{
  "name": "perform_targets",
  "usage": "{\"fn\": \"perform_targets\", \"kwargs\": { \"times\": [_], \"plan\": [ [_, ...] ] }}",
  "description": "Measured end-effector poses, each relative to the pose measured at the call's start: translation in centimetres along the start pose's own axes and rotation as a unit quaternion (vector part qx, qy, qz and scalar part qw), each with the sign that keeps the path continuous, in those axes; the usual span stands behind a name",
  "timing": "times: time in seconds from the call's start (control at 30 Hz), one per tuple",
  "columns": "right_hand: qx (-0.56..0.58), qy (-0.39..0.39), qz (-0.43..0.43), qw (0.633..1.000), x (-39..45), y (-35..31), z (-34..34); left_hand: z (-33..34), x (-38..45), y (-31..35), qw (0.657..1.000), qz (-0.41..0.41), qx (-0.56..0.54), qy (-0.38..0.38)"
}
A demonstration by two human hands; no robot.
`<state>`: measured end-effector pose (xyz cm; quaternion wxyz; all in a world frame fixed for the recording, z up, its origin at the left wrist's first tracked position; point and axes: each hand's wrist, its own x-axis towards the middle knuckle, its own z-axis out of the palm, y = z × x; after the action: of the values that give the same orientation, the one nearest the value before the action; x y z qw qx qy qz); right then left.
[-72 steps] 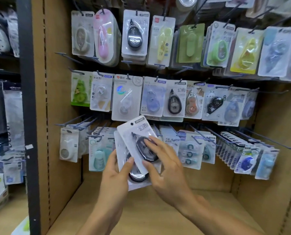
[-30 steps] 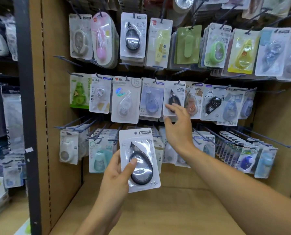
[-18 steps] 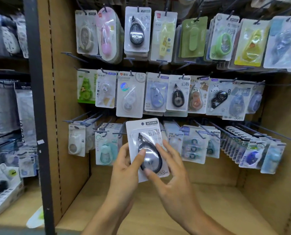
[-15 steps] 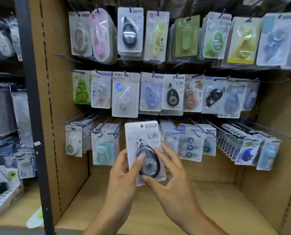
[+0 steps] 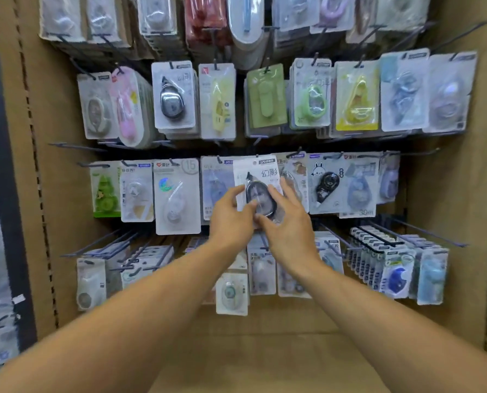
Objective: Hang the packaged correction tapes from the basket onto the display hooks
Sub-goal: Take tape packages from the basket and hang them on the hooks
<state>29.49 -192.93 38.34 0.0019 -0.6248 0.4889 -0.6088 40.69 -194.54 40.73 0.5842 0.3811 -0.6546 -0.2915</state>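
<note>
A white carded correction tape pack (image 5: 260, 177) with a black teardrop dispenser is held up at the middle row of display hooks, its top by the hook tips. My left hand (image 5: 231, 218) pinches its lower left side. My right hand (image 5: 289, 225) grips its lower right, fingers curled over the blister. A hook (image 5: 294, 153) juts out just right of the pack's top. The pack covers the hung packs behind it, so I cannot tell whether it is on a hook. The basket is out of view.
Rows of hung tape packs fill the cardboard-backed bay: a black rabbit-print pack (image 5: 326, 185) to the right, a clear pack (image 5: 177, 195) to the left. Long bare hooks (image 5: 423, 231) stick out at lower right. A dark metal upright (image 5: 1, 171) borders the left.
Both hands have lifted the pack from the lower row up to the middle row of hooks. The view has moved closer to the display.
</note>
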Motion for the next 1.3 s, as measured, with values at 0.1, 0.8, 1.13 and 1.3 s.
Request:
{"fn": "perform_targets", "kwargs": {
  "times": [0.1, 0.8, 1.13, 1.3],
  "plan": [
    [-0.013, -0.008, 0.013, 1.0, 2.2, 0.6, 0.4, 0.7, 2.1, 0.6, 1.0, -0.004, 0.022, -0.003],
    [-0.096, -0.051, 0.069, 0.992, 4.3, 4.2, 2.8, -0.2, 3.7, -3.5, 0.969, -0.035, 0.199, -0.14],
    [0.046, 0.068, -0.093, 0.992, -10.8, 2.2, 7.5, -5.1, -10.3, -12.6, 0.98, 0.113, 0.15, 0.068],
    [0.069, -0.057, 0.015, 0.996, -23.6, 6.1, 12.9, -8.8, -23.6, -23.1, 0.979, -0.004, 0.192, 0.059]
  ]
}}
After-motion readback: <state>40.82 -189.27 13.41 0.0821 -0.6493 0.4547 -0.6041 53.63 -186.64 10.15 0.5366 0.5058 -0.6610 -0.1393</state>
